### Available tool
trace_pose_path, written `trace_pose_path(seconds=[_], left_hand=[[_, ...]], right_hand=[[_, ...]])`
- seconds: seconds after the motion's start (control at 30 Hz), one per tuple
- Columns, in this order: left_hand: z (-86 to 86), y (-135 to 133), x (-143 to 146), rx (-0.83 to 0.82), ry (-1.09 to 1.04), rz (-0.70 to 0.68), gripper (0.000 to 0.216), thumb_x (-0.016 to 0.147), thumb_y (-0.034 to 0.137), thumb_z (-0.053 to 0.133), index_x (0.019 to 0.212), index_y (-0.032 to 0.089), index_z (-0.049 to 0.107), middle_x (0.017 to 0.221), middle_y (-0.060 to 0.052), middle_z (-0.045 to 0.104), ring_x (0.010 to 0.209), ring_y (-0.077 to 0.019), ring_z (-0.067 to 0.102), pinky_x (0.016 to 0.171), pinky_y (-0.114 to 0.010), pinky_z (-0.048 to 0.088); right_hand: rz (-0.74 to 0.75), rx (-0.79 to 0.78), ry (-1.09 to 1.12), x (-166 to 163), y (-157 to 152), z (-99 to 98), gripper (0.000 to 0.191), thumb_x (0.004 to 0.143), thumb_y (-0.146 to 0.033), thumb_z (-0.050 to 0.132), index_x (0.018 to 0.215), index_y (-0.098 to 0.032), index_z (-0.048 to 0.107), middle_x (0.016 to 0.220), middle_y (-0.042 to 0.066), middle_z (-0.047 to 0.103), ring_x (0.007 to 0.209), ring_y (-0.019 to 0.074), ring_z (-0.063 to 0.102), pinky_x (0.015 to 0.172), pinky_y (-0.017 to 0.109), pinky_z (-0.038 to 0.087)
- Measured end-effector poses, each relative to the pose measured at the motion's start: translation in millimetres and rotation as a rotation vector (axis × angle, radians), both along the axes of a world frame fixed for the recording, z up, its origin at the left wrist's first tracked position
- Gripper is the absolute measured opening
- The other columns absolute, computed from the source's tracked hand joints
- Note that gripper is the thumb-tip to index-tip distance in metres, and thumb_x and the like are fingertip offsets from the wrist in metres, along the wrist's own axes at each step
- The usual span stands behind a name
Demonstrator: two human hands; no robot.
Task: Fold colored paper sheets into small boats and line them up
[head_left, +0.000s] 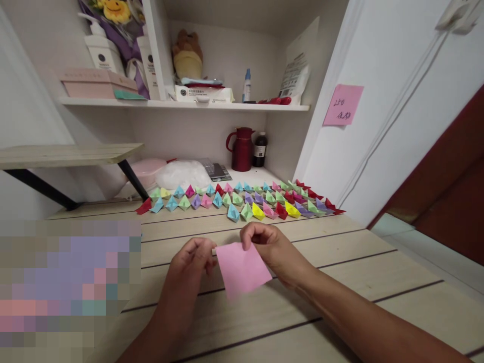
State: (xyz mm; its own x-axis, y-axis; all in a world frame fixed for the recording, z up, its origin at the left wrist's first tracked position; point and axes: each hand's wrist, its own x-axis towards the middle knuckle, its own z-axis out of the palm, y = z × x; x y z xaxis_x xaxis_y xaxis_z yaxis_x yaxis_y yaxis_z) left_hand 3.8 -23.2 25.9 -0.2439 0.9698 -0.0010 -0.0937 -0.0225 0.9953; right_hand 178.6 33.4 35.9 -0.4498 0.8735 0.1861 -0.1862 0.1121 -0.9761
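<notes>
A square of pink paper (242, 272) hangs over the table in front of me, its lower edge a little blurred. My right hand (270, 247) is closed on its upper edge, with a finger in front of the sheet. At the upper left corner of the paper is my left hand (192, 257), its fingers curled and pinched together. Behind the hands stand rows of small folded paper boats (217, 200) in red, blue, green, yellow, purple and pink. A bright yellow boat (292, 209) is in the nearest row.
A small raised wooden stand (71, 154) with black legs is at left. The shelf behind holds a dark red jug (242, 149), a dark bottle (259, 149) and a white plastic bag (183, 174). A pink note (343, 104) sticks to the right wall. The lower left is pixelated.
</notes>
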Motion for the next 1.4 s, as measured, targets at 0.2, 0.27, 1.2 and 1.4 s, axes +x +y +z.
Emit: trace_pose_path(seconds=[0.2,0.27,1.2,1.4], left_hand=[[-2.9,3.0,-5.4,-0.162,-0.244,-0.195,0.056,0.077,0.069,0.053,0.059,0.017,0.060,0.055,-0.001,0.057,0.052,-0.0128,0.046,0.054,-0.024,0.037],[2.0,-0.5,-2.0,-0.213,-0.331,-0.344,0.060,0.077,0.072,0.048,0.061,0.017,0.064,0.060,-0.004,0.062,0.057,-0.0154,0.052,0.061,-0.027,0.041],[-6.6,4.4,-7.2,-0.096,-0.489,-0.260,0.019,0.081,0.028,0.069,0.095,0.014,0.066,0.083,-0.005,0.068,0.074,-0.0122,0.060,0.070,-0.023,0.048],[-4.8,3.6,-4.4,-0.068,-0.443,-0.316,0.030,0.083,0.027,0.068,0.110,0.015,0.066,0.099,-0.008,0.071,0.085,-0.0148,0.063,0.077,-0.024,0.047]], right_hand=[[-0.076,0.287,0.036,5.7,-1.8,7.0,0.018,0.077,-0.020,0.068,0.062,-0.019,0.059,0.075,0.000,0.053,0.069,0.0134,0.050,0.059,0.024,0.039],[-0.027,0.475,-0.085,8.7,-5.3,11.1,0.021,0.083,-0.022,0.065,0.062,-0.020,0.061,0.082,0.003,0.058,0.077,0.0160,0.055,0.068,0.028,0.044],[-0.052,0.886,-0.453,5.7,-9.9,-0.1,0.004,0.087,-0.024,0.065,0.085,-0.022,0.068,0.128,0.007,0.052,0.121,0.0241,0.049,0.102,0.041,0.039],[-0.100,0.534,-0.313,3.5,-6.1,-1.6,0.013,0.081,-0.025,0.072,0.076,-0.019,0.062,0.122,0.007,0.054,0.119,0.0220,0.050,0.101,0.035,0.038]])
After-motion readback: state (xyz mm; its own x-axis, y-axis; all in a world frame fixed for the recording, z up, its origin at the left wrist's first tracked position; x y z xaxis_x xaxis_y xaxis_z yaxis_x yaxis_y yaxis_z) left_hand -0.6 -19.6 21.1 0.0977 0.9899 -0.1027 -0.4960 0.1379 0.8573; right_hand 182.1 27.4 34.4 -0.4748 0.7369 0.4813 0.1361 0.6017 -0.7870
